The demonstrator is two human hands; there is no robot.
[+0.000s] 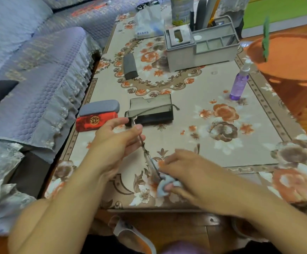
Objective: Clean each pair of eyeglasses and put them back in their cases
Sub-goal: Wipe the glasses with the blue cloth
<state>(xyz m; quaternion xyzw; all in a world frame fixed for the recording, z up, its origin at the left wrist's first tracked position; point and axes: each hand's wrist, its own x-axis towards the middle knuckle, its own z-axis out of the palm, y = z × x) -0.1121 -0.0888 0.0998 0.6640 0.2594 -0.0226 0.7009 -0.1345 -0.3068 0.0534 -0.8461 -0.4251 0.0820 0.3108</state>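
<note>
At far left a red case (96,121) and a grey case (99,107) lie closed, touching each other near the left edge of the table (240,143). Just right of them the left hand (112,143) pinches one temple of the eyeglasses (150,162) between thumb and fingers, holding the frame above the table surface. An open black case (150,111) sits directly beyond this hand. Further right, the right hand (183,173) grips a pale blue cloth (162,187) wrapped around a lens (the lens itself is blurred, so contact cannot be confirmed in detail). Likely fault: twisting force at the hinge, caused by supporting the frame by the temple alone while rubbing. A second risk is the frame slipping past the near table edge, which lies close beneath both hands. Open room exists mid-table, right of the black case; the purple spray bottle (239,83) stands well apart toward the right edge.
</note>
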